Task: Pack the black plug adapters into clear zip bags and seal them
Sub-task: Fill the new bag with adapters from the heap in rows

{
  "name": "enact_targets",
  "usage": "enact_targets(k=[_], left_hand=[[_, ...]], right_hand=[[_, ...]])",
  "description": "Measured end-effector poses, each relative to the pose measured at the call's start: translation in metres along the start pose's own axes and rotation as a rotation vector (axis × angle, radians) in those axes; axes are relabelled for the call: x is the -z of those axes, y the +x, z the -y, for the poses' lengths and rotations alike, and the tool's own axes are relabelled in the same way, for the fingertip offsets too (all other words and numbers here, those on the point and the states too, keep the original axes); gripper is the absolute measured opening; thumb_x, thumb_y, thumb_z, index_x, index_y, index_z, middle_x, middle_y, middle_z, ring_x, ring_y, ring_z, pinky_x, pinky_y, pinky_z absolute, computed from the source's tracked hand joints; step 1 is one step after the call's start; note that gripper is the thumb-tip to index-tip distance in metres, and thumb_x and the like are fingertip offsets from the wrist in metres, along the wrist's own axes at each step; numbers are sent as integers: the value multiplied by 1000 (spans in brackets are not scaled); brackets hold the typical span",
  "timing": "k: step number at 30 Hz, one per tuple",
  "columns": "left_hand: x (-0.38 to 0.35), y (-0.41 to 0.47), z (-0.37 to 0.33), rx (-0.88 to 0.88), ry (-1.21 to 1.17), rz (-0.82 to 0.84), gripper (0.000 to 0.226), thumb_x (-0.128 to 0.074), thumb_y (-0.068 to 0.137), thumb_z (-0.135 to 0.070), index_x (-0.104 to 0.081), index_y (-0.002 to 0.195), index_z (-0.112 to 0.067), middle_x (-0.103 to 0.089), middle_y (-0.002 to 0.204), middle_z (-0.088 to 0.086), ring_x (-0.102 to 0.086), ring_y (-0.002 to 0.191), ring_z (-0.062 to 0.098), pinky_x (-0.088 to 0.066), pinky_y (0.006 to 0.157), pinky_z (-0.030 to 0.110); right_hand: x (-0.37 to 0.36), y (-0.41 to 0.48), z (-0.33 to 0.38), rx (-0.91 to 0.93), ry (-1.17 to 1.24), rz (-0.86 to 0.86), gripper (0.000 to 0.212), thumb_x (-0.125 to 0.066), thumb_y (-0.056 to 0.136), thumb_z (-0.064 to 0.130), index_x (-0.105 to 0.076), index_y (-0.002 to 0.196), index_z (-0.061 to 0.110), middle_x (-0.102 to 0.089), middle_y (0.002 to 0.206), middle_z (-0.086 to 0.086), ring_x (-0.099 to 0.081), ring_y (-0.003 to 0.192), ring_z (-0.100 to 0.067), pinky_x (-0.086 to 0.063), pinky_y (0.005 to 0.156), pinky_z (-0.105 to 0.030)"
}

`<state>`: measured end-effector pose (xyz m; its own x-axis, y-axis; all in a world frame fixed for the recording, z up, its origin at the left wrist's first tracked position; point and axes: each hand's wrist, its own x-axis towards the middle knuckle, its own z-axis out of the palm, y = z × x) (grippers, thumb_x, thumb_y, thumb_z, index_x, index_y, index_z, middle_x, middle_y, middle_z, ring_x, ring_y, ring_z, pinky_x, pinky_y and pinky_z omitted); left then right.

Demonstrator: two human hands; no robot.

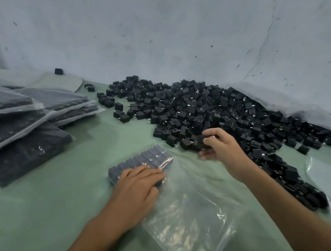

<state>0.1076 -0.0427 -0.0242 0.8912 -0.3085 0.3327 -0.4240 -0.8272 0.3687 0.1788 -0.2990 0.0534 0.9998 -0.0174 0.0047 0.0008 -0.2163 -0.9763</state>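
I have my left hand (140, 185) flat on the bag (190, 220), fingers straight and together, pressing on the rows of adapters (143, 159) already packed inside at its far end. My right hand (217, 146) is at the near edge of the loose pile (219, 108), thumb and fingers curled round one or more black adapters; I cannot tell how many.

What the next move turns on, as I judge it: the bag lies to the left of my right hand and nearer to me, with its long axis running from the packed rows beyond my left fingers down toward my body on the right. The empty, crinkled part of the bag sits between my two forearms, so its mouth should be at that near end, though I cannot make out the zip strip. My right hand is the one holding the load, so it has to swing left and toward me to reach the mouth, then push the adapters up along the bag against the last row, just beside my left fingertips (161, 174).

Filled bags (19, 123) are stacked well to the left of my left hand. The bag in hand looks less than half full.
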Motion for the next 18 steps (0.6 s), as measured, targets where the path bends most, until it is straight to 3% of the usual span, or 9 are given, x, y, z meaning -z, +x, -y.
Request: enact_targets(k=[4, 9, 13, 18], left_hand=[[-2, 1, 0, 21, -4, 2, 53, -34, 88, -32, -61, 133, -37, -53, 140, -23, -39, 135, 2, -16, 108, 21], [-3, 2, -1, 31, 7, -1, 55, -30, 87, -34, -58, 134, -40, -50, 141, -27, -36, 134, -3, -12, 107, 16], [-2, 2, -1, 36, -4, 1, 55, -30, 87, -33, -59, 134, -40, -50, 141, -27, -37, 134, -3, -15, 109, 19], [-1, 2, -2, 37, 1, 16, 56, -29, 87, -33, -58, 134, -41, -48, 142, -27, -36, 135, -3, -15, 109, 19]], right_hand=[[50, -83, -3, -33, 188, -22, 29, -47, 95, -3, -72, 102, 9, -71, 95, -18, -63, 69, -26, -55, 58, -31], [79, -170, -45, -331, 269, 2, 33, -44, 85, -13, -75, 93, -2, -60, 72, -34, -56, 50, -33, -46, 40, -28], [49, -192, -52, -455, 340, 162, 35, -64, 70, -5, -74, 103, 0, -63, 84, -39, -64, 71, -43, -52, 58, -35], [-16, -158, -56, -481, 662, 187, 32, -69, 77, 0, -74, 108, -2, -67, 117, -29, -68, 103, -44, -61, 79, -45]])
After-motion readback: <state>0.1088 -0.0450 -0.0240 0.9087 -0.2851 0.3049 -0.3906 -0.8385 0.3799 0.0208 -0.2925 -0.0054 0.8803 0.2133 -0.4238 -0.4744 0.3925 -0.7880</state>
